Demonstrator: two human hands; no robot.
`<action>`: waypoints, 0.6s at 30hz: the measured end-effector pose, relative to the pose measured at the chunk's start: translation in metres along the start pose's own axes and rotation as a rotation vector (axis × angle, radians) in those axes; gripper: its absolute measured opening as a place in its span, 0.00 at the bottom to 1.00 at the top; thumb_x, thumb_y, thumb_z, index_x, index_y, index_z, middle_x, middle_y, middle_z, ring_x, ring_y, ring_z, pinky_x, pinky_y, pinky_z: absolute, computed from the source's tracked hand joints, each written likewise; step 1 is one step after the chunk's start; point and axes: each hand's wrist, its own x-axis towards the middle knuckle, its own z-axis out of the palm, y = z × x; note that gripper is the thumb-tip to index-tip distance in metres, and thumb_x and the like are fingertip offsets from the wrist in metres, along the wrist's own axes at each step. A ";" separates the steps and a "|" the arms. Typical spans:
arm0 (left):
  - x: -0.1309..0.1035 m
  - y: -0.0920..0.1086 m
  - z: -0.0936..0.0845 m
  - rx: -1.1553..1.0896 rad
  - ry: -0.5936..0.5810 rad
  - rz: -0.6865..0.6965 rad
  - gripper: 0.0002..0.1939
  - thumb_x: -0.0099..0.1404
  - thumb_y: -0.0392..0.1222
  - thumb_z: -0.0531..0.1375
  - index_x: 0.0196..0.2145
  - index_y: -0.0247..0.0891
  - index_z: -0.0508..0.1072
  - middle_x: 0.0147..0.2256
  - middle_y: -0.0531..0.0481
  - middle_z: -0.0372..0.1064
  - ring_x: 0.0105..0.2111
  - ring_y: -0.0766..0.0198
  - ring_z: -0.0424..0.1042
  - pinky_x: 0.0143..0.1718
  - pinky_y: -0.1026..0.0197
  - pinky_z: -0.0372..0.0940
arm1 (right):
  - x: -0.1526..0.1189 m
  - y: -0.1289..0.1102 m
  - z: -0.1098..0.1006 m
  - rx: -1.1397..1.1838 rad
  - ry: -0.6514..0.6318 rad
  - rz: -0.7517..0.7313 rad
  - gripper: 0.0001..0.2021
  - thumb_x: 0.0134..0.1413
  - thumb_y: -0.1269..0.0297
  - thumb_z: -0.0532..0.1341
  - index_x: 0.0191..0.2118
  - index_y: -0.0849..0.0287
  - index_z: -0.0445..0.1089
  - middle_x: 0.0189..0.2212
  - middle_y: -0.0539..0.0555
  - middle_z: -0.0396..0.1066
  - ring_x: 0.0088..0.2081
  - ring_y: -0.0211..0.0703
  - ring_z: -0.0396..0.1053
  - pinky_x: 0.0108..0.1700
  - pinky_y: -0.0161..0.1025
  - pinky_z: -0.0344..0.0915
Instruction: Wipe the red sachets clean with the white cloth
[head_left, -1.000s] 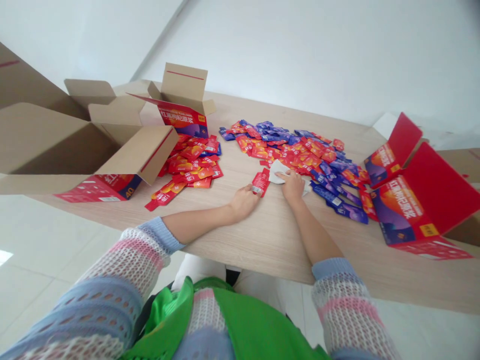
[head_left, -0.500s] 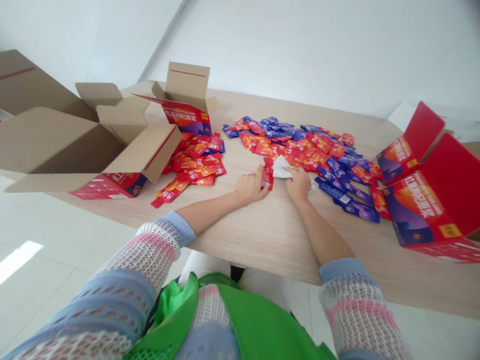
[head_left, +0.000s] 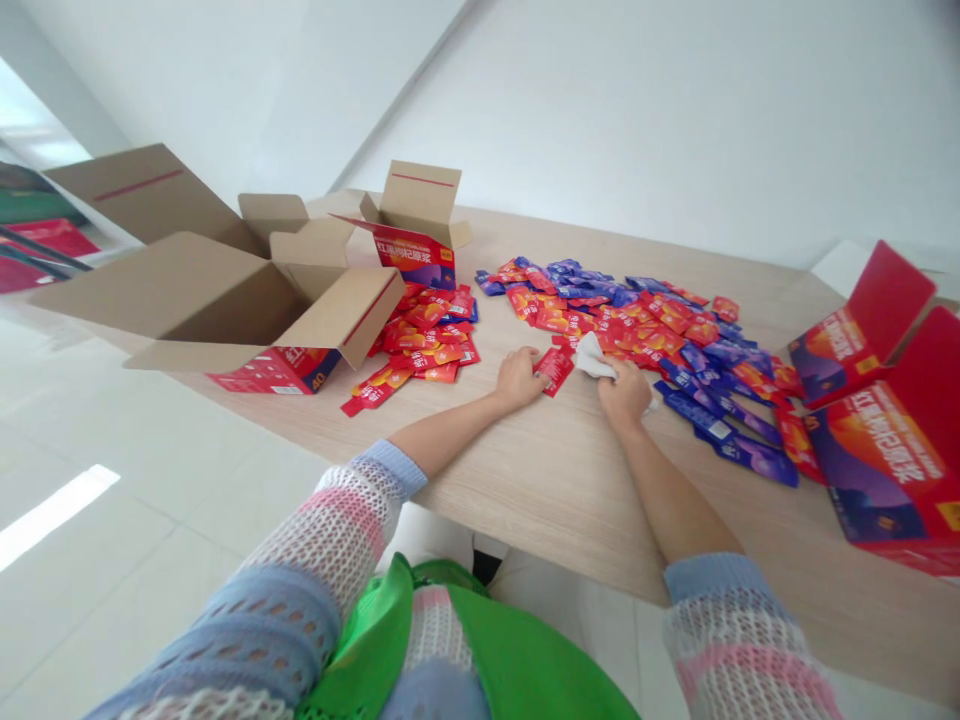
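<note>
A red sachet (head_left: 555, 369) lies flat on the wooden table (head_left: 525, 470), in front of me. My left hand (head_left: 519, 380) has its fingers curled at the sachet's left edge, the fingertips on or beside it. To the right, my right hand (head_left: 626, 392) is closed on a crumpled white cloth (head_left: 595, 358), which sits just beside the sachet's right edge. Behind both hands spreads a large pile of red and purple sachets (head_left: 637, 320). A smaller, mostly red pile (head_left: 427, 335) lies left of my left hand.
On the left stand a large open carton (head_left: 217, 300) and a smaller open carton (head_left: 416, 250) behind the small pile. Open red and purple boxes (head_left: 885, 450) stand at the right edge. A white wall rises behind the table.
The view has shifted left, so things appear further right. The white cloth has lifted off the sachet's edge and is more bunched in my right hand. My left fingers are more curled.
</note>
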 end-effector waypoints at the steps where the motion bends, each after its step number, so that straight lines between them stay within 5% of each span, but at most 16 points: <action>1: 0.001 -0.002 0.001 -0.047 -0.005 -0.015 0.25 0.57 0.42 0.62 0.51 0.32 0.65 0.38 0.45 0.72 0.42 0.56 0.70 0.42 0.58 0.63 | 0.000 0.000 0.000 0.000 0.002 -0.005 0.23 0.46 0.71 0.52 0.48 0.56 0.74 0.44 0.58 0.71 0.45 0.53 0.66 0.45 0.45 0.60; 12: 0.010 -0.026 -0.002 -0.569 0.226 -0.249 0.13 0.59 0.32 0.57 0.44 0.33 0.64 0.29 0.52 0.68 0.30 0.67 0.70 0.32 0.66 0.63 | -0.001 0.004 0.004 -0.047 0.031 -0.040 0.22 0.46 0.70 0.53 0.47 0.55 0.74 0.42 0.55 0.72 0.43 0.48 0.66 0.43 0.40 0.61; 18: 0.004 -0.024 0.002 -0.381 0.127 -0.093 0.32 0.51 0.39 0.67 0.51 0.35 0.58 0.38 0.48 0.70 0.36 0.61 0.71 0.38 0.61 0.64 | 0.001 0.002 0.004 -0.050 -0.012 -0.020 0.22 0.46 0.71 0.54 0.47 0.54 0.75 0.41 0.54 0.72 0.41 0.47 0.66 0.42 0.39 0.61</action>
